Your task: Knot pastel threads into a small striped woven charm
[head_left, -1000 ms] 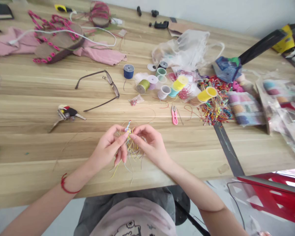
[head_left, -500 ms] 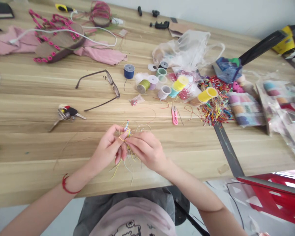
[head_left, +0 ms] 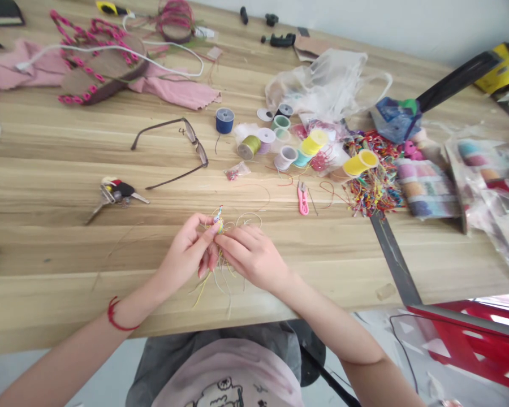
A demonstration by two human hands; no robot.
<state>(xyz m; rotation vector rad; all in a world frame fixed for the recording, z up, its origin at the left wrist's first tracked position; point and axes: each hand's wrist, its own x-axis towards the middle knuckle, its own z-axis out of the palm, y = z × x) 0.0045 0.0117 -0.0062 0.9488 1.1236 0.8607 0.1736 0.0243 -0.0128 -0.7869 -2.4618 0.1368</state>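
Observation:
Between my two hands is a small knotted cord piece (head_left: 220,227) in yellow, blue and white, its tip poking up and loose yellow and pale cords trailing below. My left hand (head_left: 194,243) pinches the piece between thumb and fingers. Close against it, my right hand (head_left: 250,254) has its fingers pressed together at the cords; the exact strand in them is hidden. Beyond the hands lie pink thread snips (head_left: 302,199) with a thin needle-like rod (head_left: 313,202) beside them.
Thread spools (head_left: 285,158) stand behind my hands, with a heap of coloured threads (head_left: 375,181) to their right. Eyeglasses (head_left: 201,152) and keys (head_left: 116,193) lie at left. A plastic bag (head_left: 322,82) and a pink-corded sole (head_left: 104,73) sit farther back.
My right fingers have shifted slightly at the cords, and the yellow strand that stretched between the hands no longer shows. The left hand keeps its pinch. The view has moved a little.

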